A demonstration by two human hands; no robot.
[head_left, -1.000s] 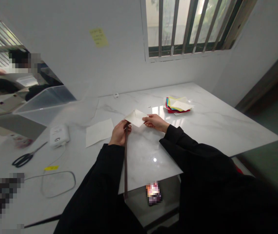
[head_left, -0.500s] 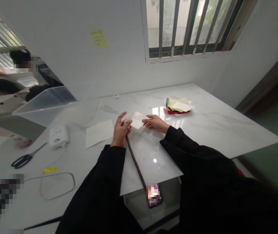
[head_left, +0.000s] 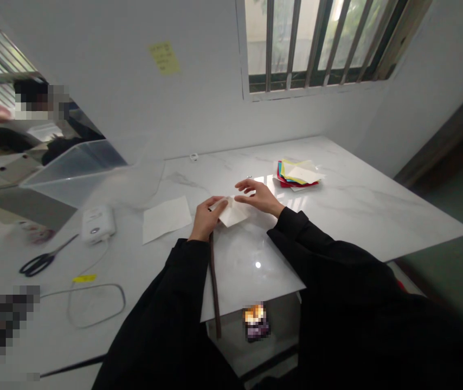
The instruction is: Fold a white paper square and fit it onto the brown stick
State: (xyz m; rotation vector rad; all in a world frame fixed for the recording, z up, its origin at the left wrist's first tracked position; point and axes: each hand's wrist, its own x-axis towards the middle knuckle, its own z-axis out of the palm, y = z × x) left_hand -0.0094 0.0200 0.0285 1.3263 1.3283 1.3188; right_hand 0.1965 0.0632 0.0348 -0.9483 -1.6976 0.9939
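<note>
A small folded cream paper (head_left: 232, 214) hangs just above the white marble table (head_left: 337, 216). My left hand (head_left: 206, 218) pinches the paper's left edge together with the top end of a brown ribbon (head_left: 214, 287), which runs down past the table's front edge. My right hand (head_left: 259, 196) hovers at the paper's upper right with its fingers spread; its fingertips touch or nearly touch the paper.
A flat cream sheet (head_left: 166, 218) lies left of my hands. A stack of coloured papers (head_left: 298, 175) sits far right. A white device (head_left: 98, 223), scissors (head_left: 41, 262), a cable loop (head_left: 93, 303) and a clear plastic bin (head_left: 69, 170) stand to the left. Another person is at far left.
My left hand has closed back onto the paper and ribbon. My right hand let go of the paper's right corner and spread its fingers above it. The ribbon swung back to hang straight.
</note>
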